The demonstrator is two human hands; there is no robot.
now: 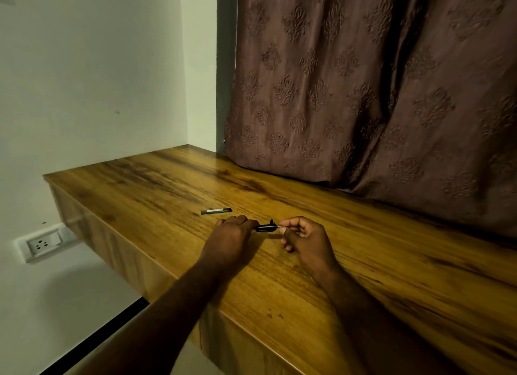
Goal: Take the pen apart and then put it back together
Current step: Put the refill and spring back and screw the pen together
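Your two forearms come in from the bottom edge, cut off there, and cross the near edge of the desk (363, 262). A few small marks dot the wood by that edge; what they are is not clear.

Your left hand (232, 234) lies knuckles up on the wood, fist closed around one end of the pen (265, 227). Only a short black stretch of the pen shows between your hands, with a small black tab, likely the clip, standing up from it. The rest is hidden inside your left fist, so you cannot tell how much of the pen is there.

Your right hand (305, 236) is just beside it, thumb and forefinger pinched at the pen's other end. Something thin and pale shows at that pinch; it is too small to say whether it is a refill tip or another part. The other fingers are curled under.

Farther back, near the middle of the desk and apart from your hands, lies a dark tube (216, 211) with a pale band, a loose pen part.

At the far edge a brown patterned curtain (363, 95) rests on the desk. On the wall (84, 67) at left, below desk level, sits a white socket (42, 244).
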